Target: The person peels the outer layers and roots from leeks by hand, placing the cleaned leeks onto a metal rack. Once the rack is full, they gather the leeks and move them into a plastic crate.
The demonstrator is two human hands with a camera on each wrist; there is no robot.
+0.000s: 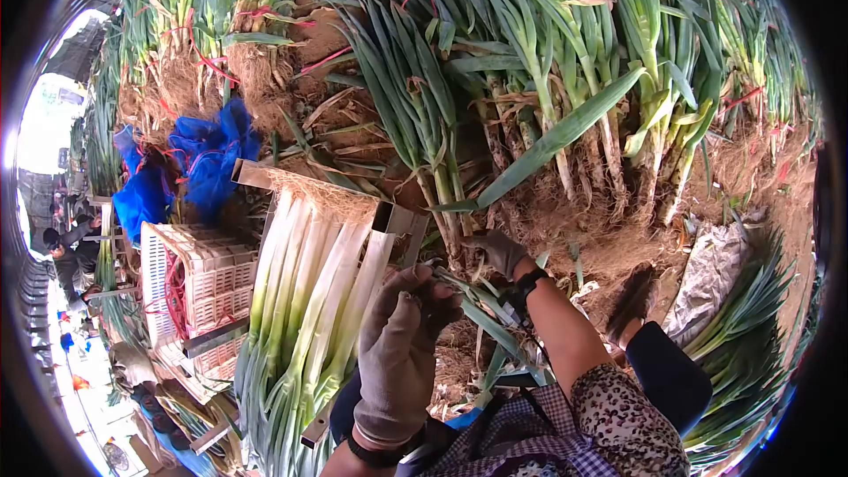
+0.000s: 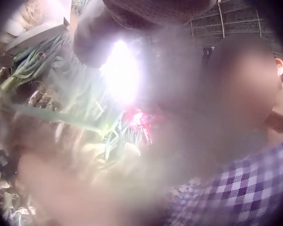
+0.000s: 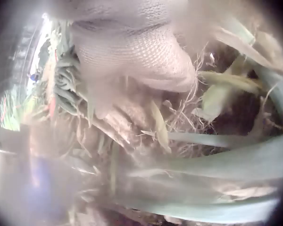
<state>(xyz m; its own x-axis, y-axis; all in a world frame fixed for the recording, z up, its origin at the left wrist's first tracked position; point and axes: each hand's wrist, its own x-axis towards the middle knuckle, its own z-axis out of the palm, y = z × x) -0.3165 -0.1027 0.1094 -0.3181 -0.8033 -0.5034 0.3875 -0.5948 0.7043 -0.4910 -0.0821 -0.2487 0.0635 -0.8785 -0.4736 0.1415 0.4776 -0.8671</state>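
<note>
Leek stalk [image 1: 446, 212], unpeeled and still muddy at its root end, is what the right hand [image 1: 500, 252] has reached: the gloved fingers curl round its base, right at the tangle of roots, with the stalk's long axis running up and away from the grip into green leaves that fan out among the rest of the pile. The right wrist view shows only the glove [image 3: 132, 52] close over roots and pale leaf blades, too blurred to tell how tightly it closes. The left hand [image 1: 399, 358], also gloved, hangs just beside and nearer the body, fingers loosely bent and holding nothing that I can make out; it lies farther from the stalk than the right one does. To the left of both hands sits a metal frame [image 1: 389, 216] packed with cleaned white leeks [image 1: 309, 291], their long axes parallel and their roots pointing away from the person. Beyond that frame stand a white plastic crate [image 1: 199, 278] and bunched blue netting [image 1: 208, 155]. Above and to the right of the grip, heaps of uncleaned leeks [image 1: 565, 62] cover the soil.
</note>
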